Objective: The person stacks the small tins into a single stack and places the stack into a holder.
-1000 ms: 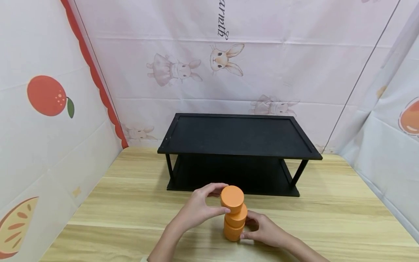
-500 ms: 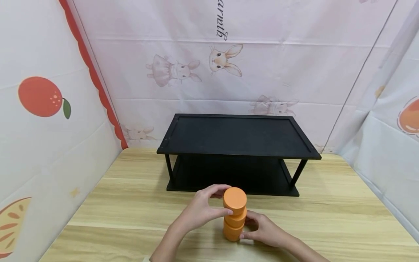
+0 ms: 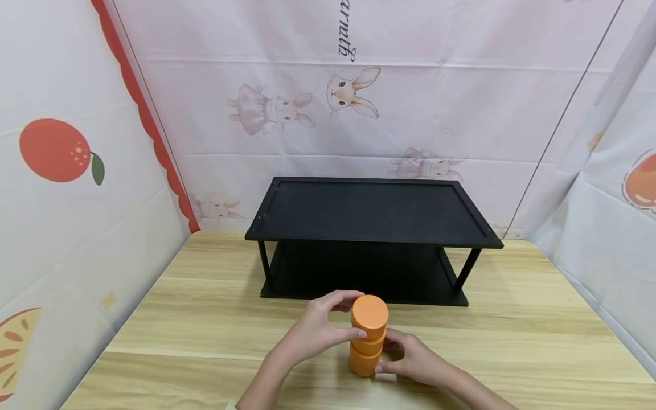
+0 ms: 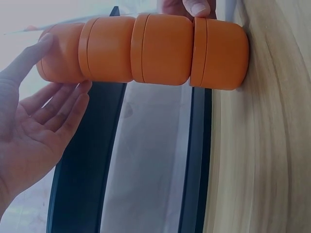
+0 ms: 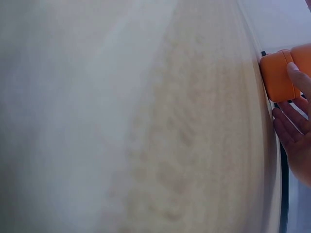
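Note:
Several orange round lidded jars stand in one upright stack on the table, as the left wrist view shows from the side. My left hand [image 3: 312, 327] holds the top jar [image 3: 370, 314] between thumb and fingers, reaching in from the left. Low on the right, my right hand [image 3: 417, 360] grips the bottom jar [image 3: 363, 365], its thumb near the lid seam. In the left wrist view the top jar [image 4: 63, 56] lines up closely with the jars under it. Part of the right hand's fingers is hidden behind the stack in the head view.
A black two-tier rack [image 3: 374, 210] stands just behind the stack, near the back of the wooden table [image 3: 195, 319]. Printed cloth [image 3: 215, 85] hangs behind the table and along both sides.
My left hand has shifted slightly right with the top jar, which now sits more squarely over the jars below. My right hand has stayed at the bottom jar.

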`<act>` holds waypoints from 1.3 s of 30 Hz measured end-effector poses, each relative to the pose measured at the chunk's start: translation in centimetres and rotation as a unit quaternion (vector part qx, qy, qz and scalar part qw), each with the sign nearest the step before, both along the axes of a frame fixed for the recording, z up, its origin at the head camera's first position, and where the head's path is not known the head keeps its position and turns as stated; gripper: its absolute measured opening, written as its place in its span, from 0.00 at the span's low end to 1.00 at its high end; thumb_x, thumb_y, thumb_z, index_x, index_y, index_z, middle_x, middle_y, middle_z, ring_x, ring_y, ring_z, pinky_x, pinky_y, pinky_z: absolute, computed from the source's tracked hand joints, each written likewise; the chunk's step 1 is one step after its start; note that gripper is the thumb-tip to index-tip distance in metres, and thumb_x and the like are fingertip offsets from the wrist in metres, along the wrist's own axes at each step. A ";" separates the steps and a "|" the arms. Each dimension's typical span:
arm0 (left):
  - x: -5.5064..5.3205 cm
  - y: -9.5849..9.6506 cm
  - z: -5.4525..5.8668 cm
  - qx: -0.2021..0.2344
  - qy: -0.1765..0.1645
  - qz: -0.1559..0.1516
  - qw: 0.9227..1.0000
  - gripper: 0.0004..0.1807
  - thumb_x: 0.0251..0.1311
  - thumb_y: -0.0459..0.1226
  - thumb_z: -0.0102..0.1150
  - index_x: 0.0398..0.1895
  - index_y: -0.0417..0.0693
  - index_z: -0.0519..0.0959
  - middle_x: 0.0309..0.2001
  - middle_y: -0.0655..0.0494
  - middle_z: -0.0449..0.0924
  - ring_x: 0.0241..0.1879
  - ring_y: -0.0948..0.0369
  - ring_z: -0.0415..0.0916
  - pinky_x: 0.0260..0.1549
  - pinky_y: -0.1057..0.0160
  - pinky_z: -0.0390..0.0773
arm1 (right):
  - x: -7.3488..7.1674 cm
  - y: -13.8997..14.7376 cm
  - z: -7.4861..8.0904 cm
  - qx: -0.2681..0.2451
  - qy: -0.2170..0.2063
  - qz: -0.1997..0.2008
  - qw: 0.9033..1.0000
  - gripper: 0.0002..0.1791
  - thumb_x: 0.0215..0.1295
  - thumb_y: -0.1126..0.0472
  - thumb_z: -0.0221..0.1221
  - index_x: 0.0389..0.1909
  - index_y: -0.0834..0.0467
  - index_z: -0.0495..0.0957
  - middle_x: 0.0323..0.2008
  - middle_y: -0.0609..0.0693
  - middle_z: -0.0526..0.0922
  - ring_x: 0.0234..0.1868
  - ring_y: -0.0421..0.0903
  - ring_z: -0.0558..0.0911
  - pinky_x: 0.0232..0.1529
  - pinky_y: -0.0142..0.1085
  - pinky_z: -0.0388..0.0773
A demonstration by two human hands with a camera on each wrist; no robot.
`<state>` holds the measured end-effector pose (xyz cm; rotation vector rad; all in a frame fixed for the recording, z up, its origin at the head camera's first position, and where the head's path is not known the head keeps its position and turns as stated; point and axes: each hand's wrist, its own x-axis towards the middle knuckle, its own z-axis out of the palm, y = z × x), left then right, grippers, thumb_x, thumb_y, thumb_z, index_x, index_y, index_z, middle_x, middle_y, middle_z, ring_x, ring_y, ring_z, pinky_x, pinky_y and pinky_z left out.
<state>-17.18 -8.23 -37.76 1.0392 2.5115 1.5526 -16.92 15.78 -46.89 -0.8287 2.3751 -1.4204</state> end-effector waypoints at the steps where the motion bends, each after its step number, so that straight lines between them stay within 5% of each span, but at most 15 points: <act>1: 0.0 0.0 0.0 -0.001 -0.004 0.000 1.000 0.29 0.48 0.47 0.68 0.56 0.53 0.72 0.49 0.65 0.74 0.47 0.65 0.71 0.49 0.63 0.72 | 0.0 0.0 0.0 0.000 0.000 0.001 1.000 0.26 0.56 0.54 0.64 0.56 0.52 0.70 0.51 0.46 0.76 0.49 0.42 0.75 0.50 0.40 0.72; 39: 0.1 0.1 -0.4 0.007 -0.033 -0.015 0.999 0.30 0.51 0.44 0.67 0.59 0.53 0.70 0.52 0.62 0.72 0.48 0.63 0.71 0.51 0.59 0.71 | -0.1 0.0 0.1 -0.001 -0.002 0.007 1.000 0.26 0.57 0.54 0.63 0.57 0.52 0.70 0.51 0.46 0.75 0.49 0.43 0.75 0.50 0.39 0.72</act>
